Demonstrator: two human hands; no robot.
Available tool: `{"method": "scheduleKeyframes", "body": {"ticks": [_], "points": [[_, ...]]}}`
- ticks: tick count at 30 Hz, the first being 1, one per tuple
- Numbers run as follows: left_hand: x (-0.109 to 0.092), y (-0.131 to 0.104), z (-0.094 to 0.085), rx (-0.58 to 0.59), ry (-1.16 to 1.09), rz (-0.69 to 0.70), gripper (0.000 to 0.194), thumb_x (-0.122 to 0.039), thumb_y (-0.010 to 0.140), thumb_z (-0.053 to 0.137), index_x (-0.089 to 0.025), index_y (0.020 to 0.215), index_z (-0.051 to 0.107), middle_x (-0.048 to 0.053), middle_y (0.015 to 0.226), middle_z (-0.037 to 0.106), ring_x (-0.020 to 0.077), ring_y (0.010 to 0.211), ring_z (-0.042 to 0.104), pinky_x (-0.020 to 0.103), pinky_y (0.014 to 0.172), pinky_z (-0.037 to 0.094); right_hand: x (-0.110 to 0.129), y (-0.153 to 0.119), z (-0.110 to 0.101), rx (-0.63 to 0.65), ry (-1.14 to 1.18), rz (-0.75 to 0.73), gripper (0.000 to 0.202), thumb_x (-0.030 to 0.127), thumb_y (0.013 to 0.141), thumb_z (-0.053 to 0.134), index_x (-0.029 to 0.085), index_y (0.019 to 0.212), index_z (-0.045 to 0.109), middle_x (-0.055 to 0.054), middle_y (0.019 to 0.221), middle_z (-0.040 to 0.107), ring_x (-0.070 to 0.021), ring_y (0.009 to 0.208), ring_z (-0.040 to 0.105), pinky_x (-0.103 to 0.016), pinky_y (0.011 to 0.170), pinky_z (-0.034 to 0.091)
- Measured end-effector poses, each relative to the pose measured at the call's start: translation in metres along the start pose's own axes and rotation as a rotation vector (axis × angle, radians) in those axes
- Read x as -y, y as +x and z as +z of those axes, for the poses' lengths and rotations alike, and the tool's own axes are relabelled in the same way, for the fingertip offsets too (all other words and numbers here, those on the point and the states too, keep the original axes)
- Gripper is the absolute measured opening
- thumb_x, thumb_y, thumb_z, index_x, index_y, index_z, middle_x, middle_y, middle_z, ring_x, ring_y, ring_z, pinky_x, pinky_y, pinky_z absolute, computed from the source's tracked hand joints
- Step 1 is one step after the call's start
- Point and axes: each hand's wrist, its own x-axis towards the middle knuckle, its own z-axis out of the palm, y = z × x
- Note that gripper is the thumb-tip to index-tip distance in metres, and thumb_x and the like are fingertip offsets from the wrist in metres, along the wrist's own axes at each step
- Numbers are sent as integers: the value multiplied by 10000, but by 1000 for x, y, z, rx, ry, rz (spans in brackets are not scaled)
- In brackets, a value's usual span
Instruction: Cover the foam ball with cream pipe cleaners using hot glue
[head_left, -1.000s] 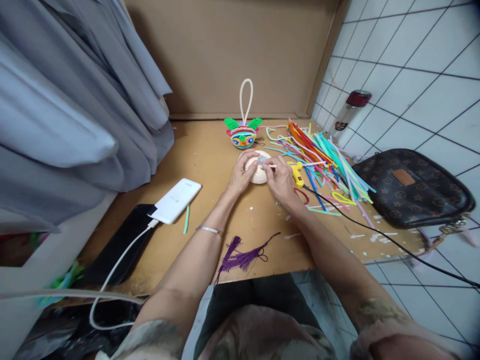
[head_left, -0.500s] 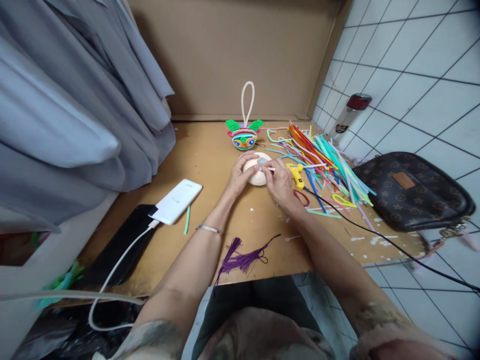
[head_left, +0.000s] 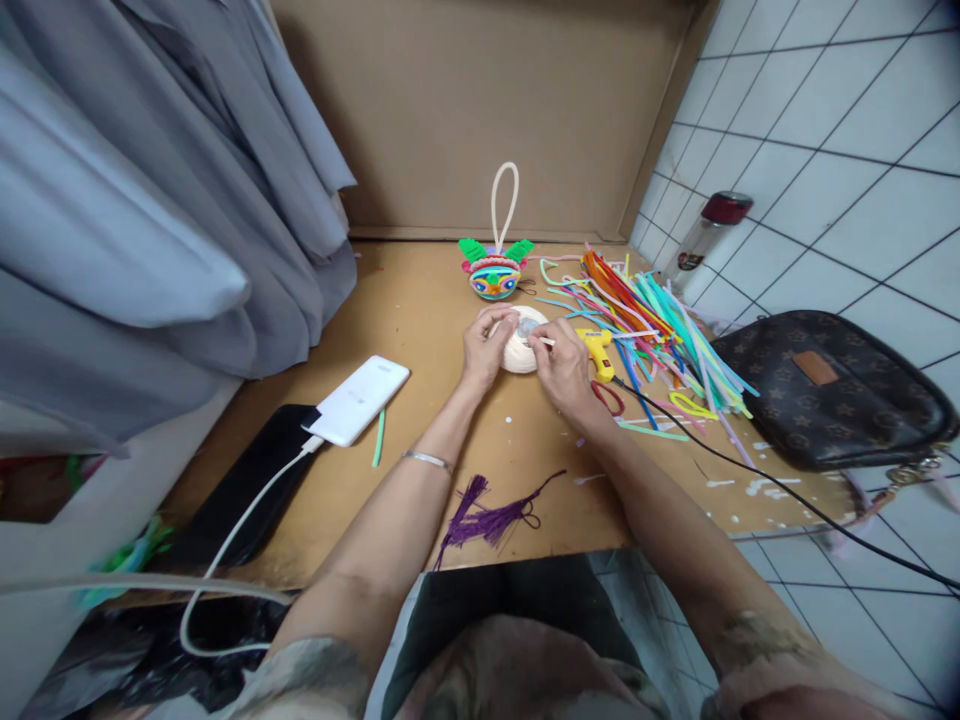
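Note:
In the head view, a round cream-coloured piece (head_left: 519, 354) that looks wound from cord or pipe cleaner lies between my hands, with a greyish disc (head_left: 527, 327) at its upper middle. My left hand (head_left: 486, 345) is closed on its left side, thumb over the top. The fingers of my right hand (head_left: 561, 362) pinch a short pale strip (head_left: 547, 341) at the right side of the round piece. Just behind stands a colourful lion-head ornament (head_left: 495, 275) with green ears and a white loop. Beside my right hand lies a yellow glue gun (head_left: 598, 352).
Many coloured pipe cleaners (head_left: 637, 310) are heaped at the right, near a brown patterned bag (head_left: 832, 390) and a red-capped bottle (head_left: 709, 235). A black cable (head_left: 712, 455) crosses the right side. Purple tassels (head_left: 491, 522) lie in front; a white power bank (head_left: 360, 400) is at left.
The whole view has shifted slightly. My left thumb has drawn back toward the left edge of the round piece, showing more of the greyish disc. My right hand keeps its pinch.

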Motion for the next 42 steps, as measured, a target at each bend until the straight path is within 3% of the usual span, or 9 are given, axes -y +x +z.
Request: {"method": "scheduleKeyframes", "body": {"ticks": [6,17,22,28,33,38,42], "points": [[0,0,-1,31,3,-1,346,-555,844,769,-219,924,791,94,1175,755,254,1205,693,433,1140,517,0,0,0,-12,-16,-1,238,360,1053,467,259,895,613,-71,932,677,-240,891,635,-356,793,498],[-1,-1,-13,208,-63,-50,377,-456,725,826,-244,1036,796,98,1394,692,331,1406,603,468,1192,499,0,1,-1,-8,-6,26,205,340,1040,488,254,907,619,-75,940,685,-247,905,645,-361,793,500],[0,-1,-12,172,-17,-15,342,-446,734,830,-233,999,792,102,1348,705,317,1366,626,480,1206,480,-1,1,-2,-10,6,7,250,365,1060,464,254,901,623,-74,940,687,-243,912,642,-367,821,516],[1,1,-3,8,36,16,202,-406,805,772,-215,872,778,94,1164,746,257,1191,699,460,1154,512,0,1,-2,-5,-14,-14,259,364,1064,459,256,898,627,-72,929,685,-238,900,649,-357,804,515],[0,1,1,-4,52,38,191,-405,837,758,-218,873,774,80,1107,755,248,1170,701,439,1139,515,-2,2,-3,-2,19,-2,220,340,1048,480,254,897,617,-73,934,681,-243,909,646,-362,824,515],[1,-2,0,38,75,44,327,-529,904,694,-223,978,783,97,1214,718,264,1238,672,437,1168,493,-3,2,-2,-16,34,9,224,348,1042,488,253,891,624,-71,925,684,-244,901,638,-371,831,515],[2,-5,-1,98,197,124,452,-624,929,635,-235,1099,790,119,1413,599,311,1419,550,468,1252,409,-10,4,-3,-34,29,38,224,358,1042,508,251,890,634,-64,927,690,-235,882,633,-364,817,510]]}}
